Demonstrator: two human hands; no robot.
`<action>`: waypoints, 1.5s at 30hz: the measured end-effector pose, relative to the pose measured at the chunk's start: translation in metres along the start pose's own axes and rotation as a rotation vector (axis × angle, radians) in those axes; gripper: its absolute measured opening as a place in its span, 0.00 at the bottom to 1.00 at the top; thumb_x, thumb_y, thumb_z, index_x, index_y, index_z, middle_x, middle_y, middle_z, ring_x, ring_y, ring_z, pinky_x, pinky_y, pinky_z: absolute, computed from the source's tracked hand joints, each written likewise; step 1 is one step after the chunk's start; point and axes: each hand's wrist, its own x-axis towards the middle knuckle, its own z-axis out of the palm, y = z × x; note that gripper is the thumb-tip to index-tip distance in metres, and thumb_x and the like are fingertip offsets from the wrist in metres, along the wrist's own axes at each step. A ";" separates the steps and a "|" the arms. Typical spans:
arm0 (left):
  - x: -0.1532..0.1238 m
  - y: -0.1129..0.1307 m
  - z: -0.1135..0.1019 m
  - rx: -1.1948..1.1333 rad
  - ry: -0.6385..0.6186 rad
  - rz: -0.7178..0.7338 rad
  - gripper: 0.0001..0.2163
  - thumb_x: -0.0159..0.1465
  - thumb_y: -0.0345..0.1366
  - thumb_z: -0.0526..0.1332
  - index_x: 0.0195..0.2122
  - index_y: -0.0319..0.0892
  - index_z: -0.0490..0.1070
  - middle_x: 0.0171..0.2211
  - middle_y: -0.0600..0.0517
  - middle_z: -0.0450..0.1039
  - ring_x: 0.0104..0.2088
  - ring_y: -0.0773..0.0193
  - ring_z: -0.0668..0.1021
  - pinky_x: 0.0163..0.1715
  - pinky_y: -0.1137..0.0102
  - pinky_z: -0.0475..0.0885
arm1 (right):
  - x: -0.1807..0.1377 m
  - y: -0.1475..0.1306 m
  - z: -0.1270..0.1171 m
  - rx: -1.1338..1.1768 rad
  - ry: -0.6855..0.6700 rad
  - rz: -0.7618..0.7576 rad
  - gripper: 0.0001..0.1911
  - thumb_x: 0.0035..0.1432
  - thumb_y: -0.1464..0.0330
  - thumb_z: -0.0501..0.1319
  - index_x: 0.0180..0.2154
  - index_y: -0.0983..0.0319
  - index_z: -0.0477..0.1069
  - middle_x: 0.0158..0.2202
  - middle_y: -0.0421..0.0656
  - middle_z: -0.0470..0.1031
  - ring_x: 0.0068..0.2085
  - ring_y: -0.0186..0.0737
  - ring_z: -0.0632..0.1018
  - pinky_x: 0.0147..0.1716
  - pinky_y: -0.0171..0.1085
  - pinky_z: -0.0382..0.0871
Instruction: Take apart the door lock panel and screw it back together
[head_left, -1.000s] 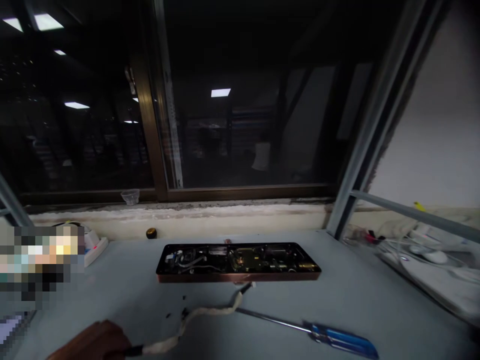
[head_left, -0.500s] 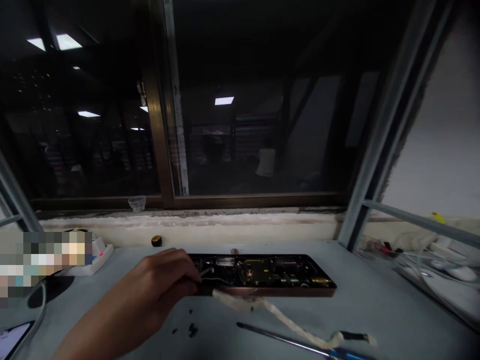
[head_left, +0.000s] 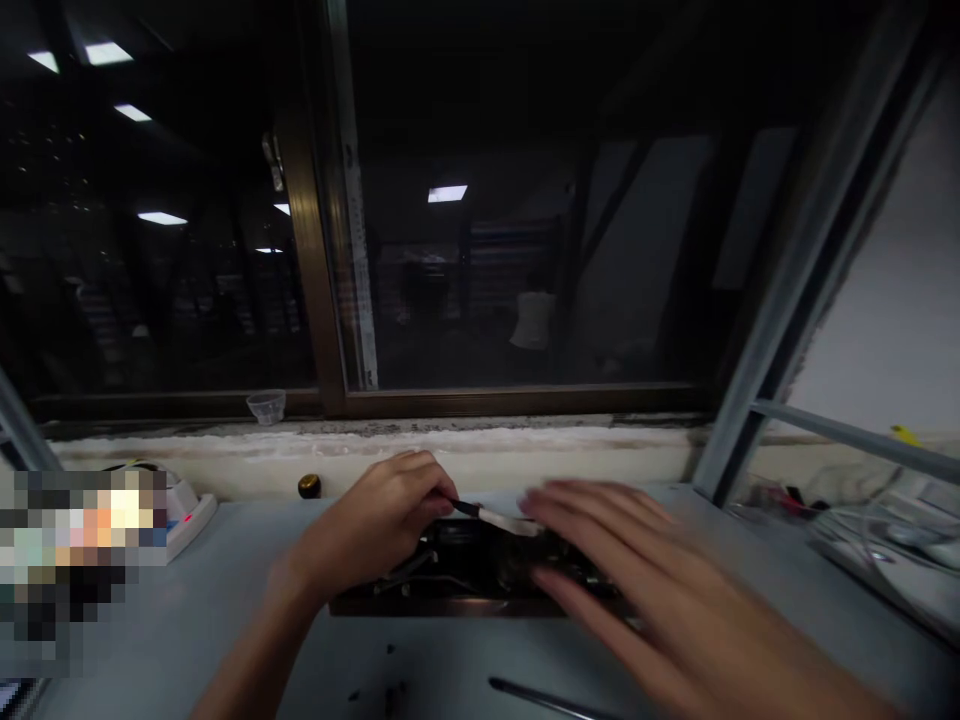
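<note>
My left hand [head_left: 386, 510] pinches the black end of a white-wrapped cable [head_left: 510, 522], holding it above a long, shallow black case [head_left: 450, 606]. The case lies across the desk with its inside exposed, showing dark parts and thin wires; its front edge is brownish. Over the case's right half reaches my right hand [head_left: 645, 570], blurred, fingers stretched out and thumb apart. Its fingertips are close to the cable's white part; whether they touch it I cannot tell. In front of the case lies a screwdriver [head_left: 536, 695], its handle out of sight.
Small black bits [head_left: 394, 695] lie on the desk at the front. Behind my left hand stands a small dark and gold cap [head_left: 309, 486]. A white power strip [head_left: 196, 520] is at left, with tangled cables [head_left: 877, 530] at right. A clear cup [head_left: 266, 406] sits on the sill.
My left hand has moved from the case's left edge to the cable's black end, now raised over the case. My right hand has come into view from the right.
</note>
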 end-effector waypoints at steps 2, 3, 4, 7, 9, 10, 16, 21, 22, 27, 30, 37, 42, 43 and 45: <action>0.002 -0.012 0.007 -0.010 0.043 -0.018 0.05 0.63 0.30 0.51 0.33 0.42 0.66 0.33 0.53 0.69 0.36 0.66 0.71 0.38 0.72 0.64 | 0.046 0.004 0.008 0.165 -0.152 0.062 0.19 0.58 0.63 0.52 0.51 0.58 0.61 0.43 0.45 0.73 0.47 0.42 0.71 0.45 0.41 0.64; 0.003 -0.018 0.010 -0.018 0.066 -0.033 0.05 0.63 0.30 0.51 0.34 0.42 0.66 0.34 0.53 0.68 0.37 0.66 0.71 0.38 0.72 0.64 | 0.065 0.005 0.015 0.277 -0.245 0.071 0.18 0.58 0.64 0.52 0.50 0.59 0.62 0.38 0.44 0.74 0.41 0.39 0.73 0.40 0.38 0.65; 0.004 -0.024 0.013 -0.028 0.084 -0.050 0.05 0.62 0.30 0.51 0.34 0.42 0.65 0.34 0.53 0.68 0.37 0.66 0.71 0.39 0.72 0.64 | 0.080 0.005 0.024 0.357 -0.287 0.085 0.16 0.58 0.65 0.52 0.47 0.60 0.63 0.34 0.42 0.74 0.36 0.37 0.73 0.36 0.35 0.65; 0.004 -0.041 0.019 -0.083 0.067 -0.093 0.05 0.62 0.30 0.52 0.34 0.42 0.65 0.34 0.53 0.68 0.37 0.66 0.71 0.39 0.72 0.63 | 0.104 0.006 0.052 0.458 -0.300 0.117 0.10 0.56 0.65 0.53 0.38 0.63 0.67 0.28 0.39 0.70 0.29 0.32 0.68 0.29 0.31 0.60; 0.002 -0.053 0.020 -0.156 0.006 -0.133 0.05 0.61 0.32 0.52 0.33 0.42 0.66 0.33 0.53 0.69 0.36 0.66 0.71 0.39 0.71 0.63 | 0.110 0.007 0.064 0.463 -0.323 0.121 0.11 0.55 0.63 0.53 0.32 0.64 0.69 0.25 0.38 0.68 0.27 0.31 0.66 0.27 0.30 0.57; 0.000 -0.059 0.020 -0.207 -0.032 -0.161 0.05 0.61 0.34 0.53 0.33 0.42 0.66 0.33 0.53 0.69 0.36 0.66 0.71 0.39 0.71 0.64 | 0.112 0.008 0.068 0.451 -0.350 0.115 0.13 0.55 0.62 0.53 0.30 0.64 0.70 0.23 0.37 0.67 0.26 0.30 0.65 0.25 0.30 0.56; -0.011 -0.098 0.027 -0.526 -0.462 -0.356 0.14 0.55 0.40 0.59 0.41 0.42 0.66 0.36 0.52 0.71 0.39 0.63 0.71 0.37 0.72 0.64 | 0.118 0.006 0.069 0.200 -0.512 -0.018 0.11 0.54 0.66 0.54 0.30 0.60 0.76 0.22 0.39 0.72 0.27 0.32 0.68 0.27 0.31 0.55; -0.010 -0.111 0.048 -0.574 -0.547 -0.404 0.08 0.55 0.38 0.57 0.31 0.40 0.70 0.23 0.58 0.63 0.29 0.67 0.67 0.29 0.74 0.60 | 0.116 -0.003 0.075 -0.017 -0.580 -0.079 0.11 0.53 0.66 0.56 0.34 0.56 0.76 0.29 0.42 0.77 0.34 0.40 0.75 0.32 0.34 0.58; -0.010 -0.111 0.051 -0.586 -0.542 -0.409 0.08 0.55 0.37 0.57 0.31 0.40 0.70 0.23 0.58 0.62 0.28 0.68 0.66 0.29 0.74 0.59 | 0.115 -0.004 0.077 -0.041 -0.581 -0.090 0.10 0.54 0.67 0.56 0.34 0.56 0.76 0.31 0.43 0.78 0.36 0.41 0.75 0.32 0.34 0.58; -0.008 -0.111 0.054 -0.629 -0.520 -0.404 0.09 0.53 0.37 0.57 0.33 0.39 0.71 0.24 0.57 0.63 0.28 0.68 0.65 0.30 0.74 0.58 | 0.116 -0.007 0.083 -0.081 -0.567 -0.144 0.10 0.54 0.67 0.55 0.35 0.58 0.76 0.32 0.43 0.78 0.36 0.41 0.76 0.30 0.35 0.57; -0.009 -0.111 0.053 -0.650 -0.514 -0.405 0.10 0.53 0.37 0.58 0.33 0.39 0.72 0.25 0.57 0.66 0.29 0.66 0.66 0.31 0.73 0.59 | 0.118 -0.008 0.081 -0.086 -0.578 -0.200 0.10 0.54 0.69 0.55 0.33 0.60 0.76 0.32 0.44 0.77 0.35 0.40 0.76 0.28 0.35 0.55; -0.010 -0.115 0.057 -0.829 -0.470 -0.426 0.08 0.51 0.34 0.60 0.33 0.40 0.73 0.27 0.57 0.69 0.32 0.66 0.68 0.36 0.72 0.61 | 0.118 -0.006 0.084 -0.203 -0.562 -0.462 0.10 0.53 0.77 0.54 0.33 0.65 0.73 0.33 0.46 0.75 0.33 0.38 0.75 0.27 0.35 0.55; -0.009 -0.113 0.057 -0.918 -0.491 -0.387 0.09 0.50 0.34 0.62 0.33 0.39 0.72 0.26 0.56 0.68 0.29 0.67 0.68 0.35 0.72 0.60 | 0.118 -0.004 0.089 -0.202 -0.536 -0.530 0.08 0.54 0.75 0.55 0.33 0.65 0.73 0.33 0.45 0.74 0.36 0.39 0.74 0.31 0.36 0.59; -0.008 -0.113 0.057 -0.913 -0.490 -0.379 0.09 0.50 0.35 0.62 0.32 0.39 0.72 0.26 0.56 0.68 0.29 0.67 0.67 0.35 0.72 0.60 | 0.118 -0.004 0.089 -0.198 -0.531 -0.543 0.08 0.54 0.75 0.56 0.33 0.65 0.73 0.33 0.44 0.74 0.36 0.39 0.74 0.32 0.36 0.59; -0.008 -0.112 0.056 -0.901 -0.482 -0.371 0.08 0.50 0.35 0.63 0.31 0.39 0.72 0.26 0.57 0.68 0.29 0.68 0.67 0.35 0.72 0.60 | 0.119 -0.003 0.089 -0.187 -0.533 -0.581 0.08 0.54 0.76 0.56 0.32 0.65 0.73 0.33 0.44 0.74 0.35 0.38 0.74 0.33 0.36 0.59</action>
